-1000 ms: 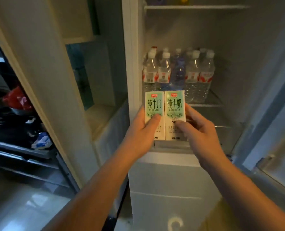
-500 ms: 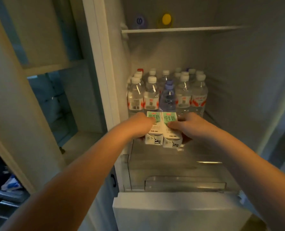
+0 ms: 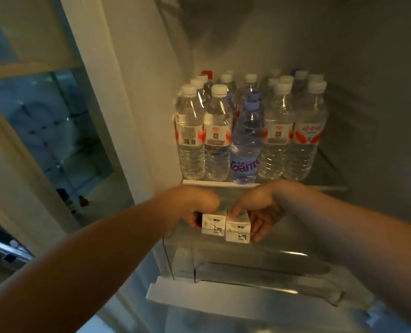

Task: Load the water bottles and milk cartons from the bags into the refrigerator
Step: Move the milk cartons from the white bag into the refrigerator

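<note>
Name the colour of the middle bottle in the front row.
The middle bottle is pale purple, head view.

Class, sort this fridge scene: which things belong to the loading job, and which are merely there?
Job: left carton in left hand; right carton in right hand; water bottles on the shelf.
Merely there: clear drawer; dark objects on the left ledge.

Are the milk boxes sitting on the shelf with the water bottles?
No, the left hand and right hand hold the milk cartons below that shelf.
</note>
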A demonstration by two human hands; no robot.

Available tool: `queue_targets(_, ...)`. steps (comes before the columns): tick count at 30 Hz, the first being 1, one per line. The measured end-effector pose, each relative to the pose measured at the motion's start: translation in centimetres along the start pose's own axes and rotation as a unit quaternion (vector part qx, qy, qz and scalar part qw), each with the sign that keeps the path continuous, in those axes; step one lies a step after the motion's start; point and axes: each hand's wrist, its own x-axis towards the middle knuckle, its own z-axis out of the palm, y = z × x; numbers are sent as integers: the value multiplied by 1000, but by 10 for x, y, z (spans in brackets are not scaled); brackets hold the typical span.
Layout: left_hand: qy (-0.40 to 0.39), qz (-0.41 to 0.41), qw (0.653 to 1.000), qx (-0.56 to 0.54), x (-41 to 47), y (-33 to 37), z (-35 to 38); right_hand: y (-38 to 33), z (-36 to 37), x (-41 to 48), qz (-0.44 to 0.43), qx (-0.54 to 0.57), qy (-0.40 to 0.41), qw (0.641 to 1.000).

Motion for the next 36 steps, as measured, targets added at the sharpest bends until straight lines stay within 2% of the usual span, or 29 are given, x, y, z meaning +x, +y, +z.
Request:
queue_targets(5, 7, -8, 1000, 8, 30, -1, 9, 4, -4, 28, 7, 9, -21, 1000)
queue_targets(12, 47, -18, 997, 56, 38, -1, 6, -1, -1, 58, -18, 7, 2, 1000)
queue_targets(15, 90, 34, 989, 112, 47, -2, 6, -2, -2, 72, -47, 37, 28, 998)
queue_targets(18, 144, 92, 954, 247, 45, -1, 1, -2, 0, 83, -84, 55, 54, 993)
queue_targets(20, 123, 114, 926, 338, 45, -3, 4, 1, -2, 87, -94, 25, 65, 993)
queue_targets(23, 142, 131, 834, 517, 45, -8, 14, 9, -2, 88, -67, -21, 49, 996)
queue_targets(27, 217, 192, 784, 549, 49, -9, 5, 13, 9, 89, -62, -82, 73, 992)
queue_targets(36, 250, 155, 717, 633, 57, -5, 8, 13, 11, 92, -154, -157, 216, 952)
